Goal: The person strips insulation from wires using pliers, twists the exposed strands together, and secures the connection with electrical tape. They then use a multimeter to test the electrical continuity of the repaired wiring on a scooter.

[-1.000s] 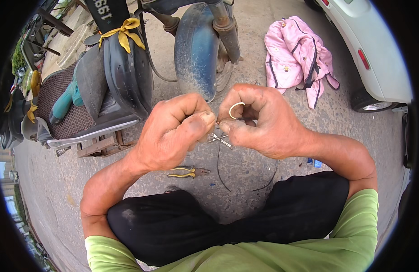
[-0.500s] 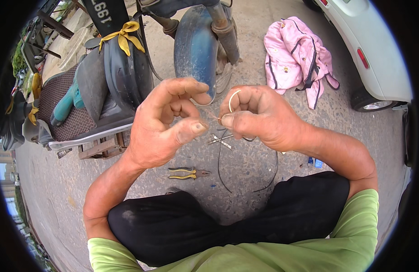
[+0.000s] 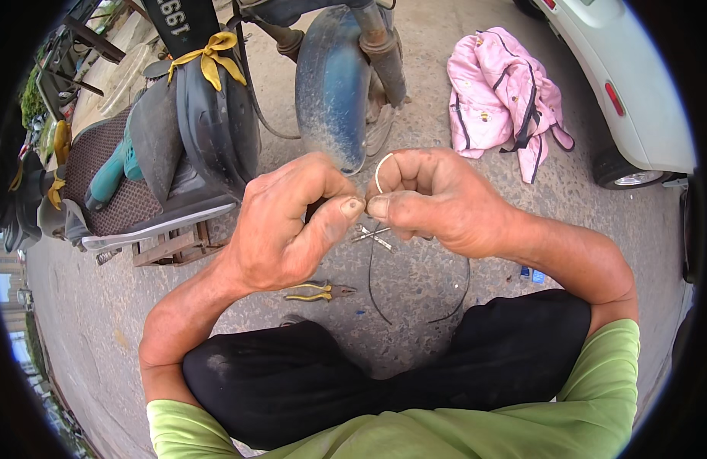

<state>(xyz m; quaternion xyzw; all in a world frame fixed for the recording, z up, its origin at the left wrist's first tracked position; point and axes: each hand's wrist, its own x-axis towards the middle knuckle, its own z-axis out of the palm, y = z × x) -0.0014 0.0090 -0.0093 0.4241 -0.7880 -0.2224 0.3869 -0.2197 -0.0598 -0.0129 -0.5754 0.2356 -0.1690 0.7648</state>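
Note:
My left hand [image 3: 292, 222] and my right hand [image 3: 437, 199] meet thumb to thumb in front of me, above my black-trousered knees. My right hand pinches a thin pale ring-shaped wire [image 3: 378, 170] that curves up over its forefinger. A black cable [image 3: 414, 306] hangs in a loop from under my right hand down to the ground. Small metal pins or fittings [image 3: 372, 236] show just below my thumbs. My left hand's fingers are curled and pressed to the same spot; what they grip is hidden.
Yellow-handled pliers [image 3: 315, 291] lie on the concrete below my left hand. A scooter's blue front mudguard and wheel [image 3: 334, 84] stands right ahead, its footboard [image 3: 139, 199] to the left. A pink jacket [image 3: 498, 99] lies at the right, beside a white car [image 3: 636, 92].
My left hand opened its fingers half a second ago, then closed again against my right thumb. My right hand has kept hold of the ring and cable.

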